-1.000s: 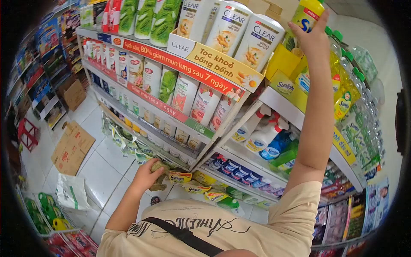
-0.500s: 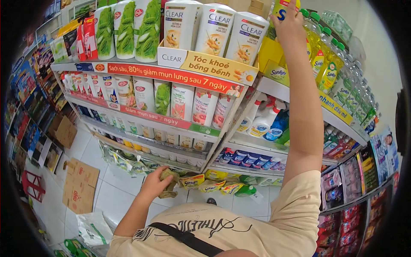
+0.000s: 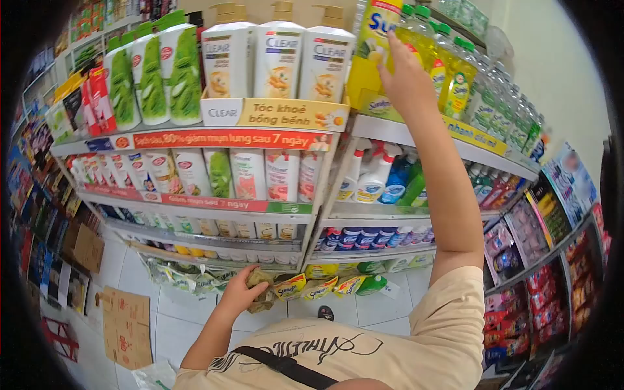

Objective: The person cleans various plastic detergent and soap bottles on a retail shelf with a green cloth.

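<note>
My left hand is closed around a crumpled olive-brown cloth, low in front of the shelves. Raised at the upper right, my right hand lies against the right side of a tall yellow Sunlight pack, its fingers stretched out and thumb apart. Yellow dish soap bottles with green caps stand just to the right of that hand. Left of the pack are white Clear shampoo bottles with gold pumps, behind a cardboard display strip.
Lower shelves hold spray bottles and tubes. Sunlight pouches hang along the bottom edge. A flattened carton lies on the tiled floor at left, near a red stool. Hanging packets line the right side.
My right hand has come down from the top of the yellow pack to its right side. The view has shifted, showing the shampoo pumps. My left hand still grips the cloth.
</note>
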`<state>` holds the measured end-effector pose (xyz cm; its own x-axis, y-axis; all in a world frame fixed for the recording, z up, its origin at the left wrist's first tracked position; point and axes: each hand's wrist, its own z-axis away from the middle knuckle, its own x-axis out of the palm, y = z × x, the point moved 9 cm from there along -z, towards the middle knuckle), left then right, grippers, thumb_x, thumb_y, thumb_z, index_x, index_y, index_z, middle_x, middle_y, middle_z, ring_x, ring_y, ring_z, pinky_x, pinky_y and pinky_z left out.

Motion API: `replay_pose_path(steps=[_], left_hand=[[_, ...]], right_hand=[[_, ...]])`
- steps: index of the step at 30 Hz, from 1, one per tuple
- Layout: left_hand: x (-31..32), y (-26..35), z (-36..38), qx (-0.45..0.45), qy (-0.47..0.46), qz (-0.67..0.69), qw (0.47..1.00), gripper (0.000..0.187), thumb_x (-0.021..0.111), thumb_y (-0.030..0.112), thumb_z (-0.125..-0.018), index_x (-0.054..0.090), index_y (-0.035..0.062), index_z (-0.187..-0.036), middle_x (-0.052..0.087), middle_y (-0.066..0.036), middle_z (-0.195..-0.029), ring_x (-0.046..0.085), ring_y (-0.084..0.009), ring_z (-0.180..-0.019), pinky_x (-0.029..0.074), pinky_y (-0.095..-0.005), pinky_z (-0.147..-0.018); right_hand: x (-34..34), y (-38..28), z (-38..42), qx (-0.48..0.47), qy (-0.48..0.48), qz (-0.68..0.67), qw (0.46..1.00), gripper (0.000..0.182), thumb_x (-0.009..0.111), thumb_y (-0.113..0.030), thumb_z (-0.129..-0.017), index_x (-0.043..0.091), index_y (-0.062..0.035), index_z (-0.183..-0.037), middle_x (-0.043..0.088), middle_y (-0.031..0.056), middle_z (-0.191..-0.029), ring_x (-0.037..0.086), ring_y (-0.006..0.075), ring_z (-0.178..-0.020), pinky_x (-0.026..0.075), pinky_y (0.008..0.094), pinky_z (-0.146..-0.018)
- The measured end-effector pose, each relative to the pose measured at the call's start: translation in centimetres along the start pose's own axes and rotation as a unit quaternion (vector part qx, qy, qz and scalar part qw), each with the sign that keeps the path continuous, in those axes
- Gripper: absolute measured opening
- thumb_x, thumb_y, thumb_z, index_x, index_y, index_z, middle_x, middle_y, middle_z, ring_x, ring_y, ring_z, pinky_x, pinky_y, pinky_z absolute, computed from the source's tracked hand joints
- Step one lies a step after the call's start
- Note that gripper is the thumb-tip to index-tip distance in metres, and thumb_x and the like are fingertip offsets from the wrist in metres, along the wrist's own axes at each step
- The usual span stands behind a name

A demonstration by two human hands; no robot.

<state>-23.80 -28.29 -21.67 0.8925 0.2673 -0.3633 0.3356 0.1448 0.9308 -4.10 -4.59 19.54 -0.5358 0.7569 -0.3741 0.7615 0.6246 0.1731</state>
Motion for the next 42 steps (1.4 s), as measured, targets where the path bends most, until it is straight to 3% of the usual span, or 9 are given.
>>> replay_pose_path(steps=[7,16,19,22,26,29,33,36,42], left_hand=[[3.2,0.1,-2.3,0.013,-0.035,0.019,0.999,0.056,0.067,0.020,-0.072,0.045,-0.0020,-0.119,0.058,-0.020,-0.105,0.058,-0.0269,-0.095,0.044,-0.0332,-0.082],[9.3,6.7,-4.7,0.099,0.010,-0.015,0.995,0.046,0.068,0.016,-0.070,0.050,-0.0023,-0.108,0.059,-0.020,-0.095,0.058,-0.0291,-0.089,0.045,-0.0341,-0.077],[12.8,9.9,-5.4,0.006,-0.031,-0.093,0.995,0.040,0.069,0.017,-0.068,0.054,-0.0038,-0.100,0.060,-0.021,-0.090,0.059,-0.0281,-0.086,0.045,-0.0352,-0.074],[17.0,10.4,-7.6,0.082,0.011,-0.137,0.987,0.034,0.069,0.018,-0.068,0.058,-0.0042,-0.091,0.061,-0.020,-0.083,0.060,-0.0283,-0.079,0.045,-0.0352,-0.068],[23.5,11.0,-9.9,0.045,0.067,-0.035,0.996,0.034,0.068,0.019,-0.069,0.058,-0.0026,-0.092,0.061,-0.019,-0.079,0.059,-0.0307,-0.071,0.045,-0.0338,-0.064],[27.3,14.1,-10.0,0.015,0.070,-0.082,0.994,0.034,0.068,0.019,-0.069,0.058,-0.0032,-0.093,0.061,-0.019,-0.080,0.059,-0.0294,-0.072,0.045,-0.0338,-0.065],[28.8,13.5,-8.6,0.000,0.142,-0.057,0.988,0.030,0.067,0.015,-0.070,0.057,-0.0039,-0.091,0.061,-0.017,-0.078,0.059,-0.0235,-0.071,0.045,-0.0322,-0.065],[29.3,11.5,-6.2,-0.046,0.196,0.050,0.978,0.026,0.065,0.011,-0.074,0.056,-0.0025,-0.093,0.062,-0.012,-0.081,0.059,-0.0173,-0.074,0.046,-0.0290,-0.067],[28.1,11.6,0.3,-0.012,0.340,0.370,0.864,0.033,0.056,0.005,-0.083,0.044,0.0018,-0.113,0.056,-0.007,-0.106,0.054,-0.0152,-0.093,0.044,-0.0291,-0.080]], right_hand=[[-2.7,7.5,5.5,0.044,-0.122,0.087,0.988,0.053,0.055,-0.021,-0.079,0.039,-0.0132,-0.129,0.053,0.0123,-0.118,0.058,0.0315,-0.094,0.049,0.0403,-0.075],[-8.2,33.0,7.4,0.226,-0.006,0.076,0.971,0.066,0.061,-0.034,-0.077,0.037,-0.0015,-0.128,0.054,0.0201,-0.115,0.054,0.0344,-0.103,0.042,0.0387,-0.087],[-6.8,39.7,8.0,0.306,-0.009,-0.002,0.952,0.080,0.064,-0.044,-0.073,0.034,0.0030,-0.129,0.054,0.0228,-0.113,0.054,0.0331,-0.103,0.042,0.0368,-0.087],[-3.6,43.1,7.7,0.314,-0.023,-0.144,0.938,0.090,0.067,-0.052,-0.066,0.035,0.0051,-0.128,0.054,0.0246,-0.113,0.054,0.0311,-0.104,0.044,0.0360,-0.085],[-2.8,43.2,5.9,0.226,0.022,-0.109,0.968,0.092,0.070,-0.056,-0.061,0.043,0.0082,-0.121,0.058,0.0240,-0.102,0.059,0.0297,-0.094,0.046,0.0341,-0.079],[-2.0,43.0,5.1,0.242,-0.050,-0.157,0.956,0.088,0.070,-0.056,-0.060,0.048,0.0083,-0.115,0.060,0.0216,-0.095,0.060,0.0290,-0.086,0.046,0.0339,-0.075],[-2.8,41.9,3.5,0.116,0.072,-0.283,0.950,0.071,0.075,-0.049,-0.059,0.055,0.0071,-0.097,0.057,0.0116,-0.078,0.053,0.0186,-0.071,0.043,0.0306,-0.063],[-6.4,41.6,2.9,0.113,0.196,-0.354,0.907,0.061,0.074,-0.043,-0.063,0.057,0.0062,-0.095,0.056,0.0081,-0.077,0.051,0.0166,-0.071,0.041,0.0302,-0.065],[-11.1,42.2,7.0,0.083,0.397,-0.539,0.738,0.055,0.069,-0.034,-0.069,0.052,0.0043,-0.105,0.056,0.0120,-0.092,0.055,0.0223,-0.079,0.045,0.0343,-0.071]])
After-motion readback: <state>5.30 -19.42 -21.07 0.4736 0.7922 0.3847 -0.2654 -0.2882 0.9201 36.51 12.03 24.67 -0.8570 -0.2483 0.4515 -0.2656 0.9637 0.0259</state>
